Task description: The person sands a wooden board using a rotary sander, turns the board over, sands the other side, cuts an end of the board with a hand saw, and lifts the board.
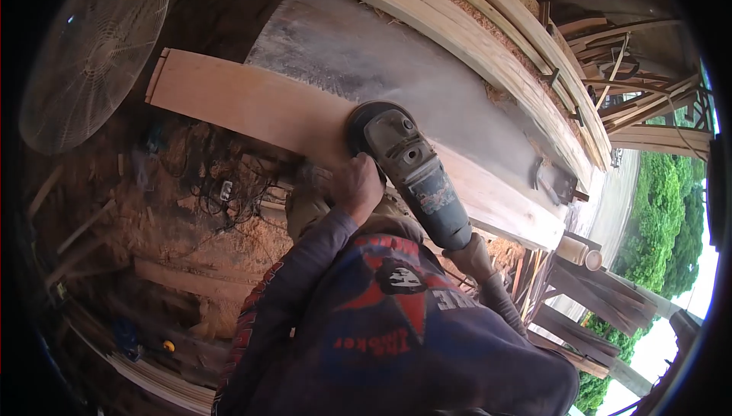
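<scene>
An angle grinder (427, 187) with a round sanding disc (358, 128) at its head lies over a long, pale wooden board (274, 103). The disc rests on or just above the board's face; I cannot tell which. My left hand (358, 189) is closed in a fist beside the grinder's head, on its side handle, which the fingers mostly hide. Around the rear of the grinder's body wraps my right hand (471, 257). The board runs crosswise in front of me along the near edge of a dusty grey worktable (320, 27).
Long planks (457, 42) with shavings between them line the table's far side. A hammer (543, 176) lies near its right end. A large caged fan (99, 54) stands at left. Cables (229, 195) and sawdust cover the ground below. Stacked timber (656, 138) is at right.
</scene>
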The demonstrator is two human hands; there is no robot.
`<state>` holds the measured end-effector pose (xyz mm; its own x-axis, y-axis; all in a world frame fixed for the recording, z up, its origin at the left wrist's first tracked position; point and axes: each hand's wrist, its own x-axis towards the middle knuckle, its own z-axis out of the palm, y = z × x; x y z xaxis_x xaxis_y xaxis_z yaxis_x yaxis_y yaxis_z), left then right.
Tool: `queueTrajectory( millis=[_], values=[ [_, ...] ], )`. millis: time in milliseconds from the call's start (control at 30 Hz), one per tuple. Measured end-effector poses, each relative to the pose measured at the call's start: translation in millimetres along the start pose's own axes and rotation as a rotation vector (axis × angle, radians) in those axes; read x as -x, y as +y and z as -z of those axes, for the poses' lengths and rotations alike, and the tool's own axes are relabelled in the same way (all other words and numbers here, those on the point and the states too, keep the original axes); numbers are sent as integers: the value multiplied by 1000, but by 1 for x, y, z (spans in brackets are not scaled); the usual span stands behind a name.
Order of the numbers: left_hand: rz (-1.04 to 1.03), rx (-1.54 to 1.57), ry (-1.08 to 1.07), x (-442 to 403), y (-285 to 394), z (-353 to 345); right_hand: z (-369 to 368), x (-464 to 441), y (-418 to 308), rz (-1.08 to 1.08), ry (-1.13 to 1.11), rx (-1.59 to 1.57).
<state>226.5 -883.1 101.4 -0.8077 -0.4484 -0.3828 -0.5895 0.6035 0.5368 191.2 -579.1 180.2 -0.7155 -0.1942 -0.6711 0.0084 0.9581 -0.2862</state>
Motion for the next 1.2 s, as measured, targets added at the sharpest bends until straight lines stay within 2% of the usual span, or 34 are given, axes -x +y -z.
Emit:
queueTrajectory(
  millis=[100,200,267,333,367,400,500,600,667,733,800,867,933,1033,1200],
  values=[
    [-71,6,-86,2,33,-21,6,20,24,-165,42,22],
    [-146,-11,-180,7,70,-42,14,48,49,-204,123,-79],
    [-261,-13,-221,10,92,-66,0,59,102,-233,106,-170],
    [-336,-21,-212,14,119,-81,-5,68,126,-352,37,-311],
    [-407,-29,-221,16,132,-95,-17,75,141,-213,194,-386],
    [-473,-35,-230,17,145,-111,-23,82,154,-211,190,-398],
    [-629,-80,-196,23,185,-160,-26,95,174,-438,134,-477],
    [-665,-111,-360,29,222,-198,-20,99,178,-564,64,-447],
    [-671,-124,-361,32,233,-200,-21,94,191,-555,51,-462],
    [-691,-142,-373,34,226,-195,-26,86,208,-511,51,-490],
    [-630,-100,-291,30,212,-178,-31,76,212,-449,66,-512],
    [-499,-61,-309,19,188,-149,-36,64,209,-366,105,-524],
    [-427,-49,-241,0,151,-130,-36,41,180,-231,185,-519],
    [-316,-99,-103,-21,101,-79,-26,5,119,-185,-30,-333],
    [-205,-37,20,-44,7,5,-27,-27,-10,95,4,-305]
  ],
)
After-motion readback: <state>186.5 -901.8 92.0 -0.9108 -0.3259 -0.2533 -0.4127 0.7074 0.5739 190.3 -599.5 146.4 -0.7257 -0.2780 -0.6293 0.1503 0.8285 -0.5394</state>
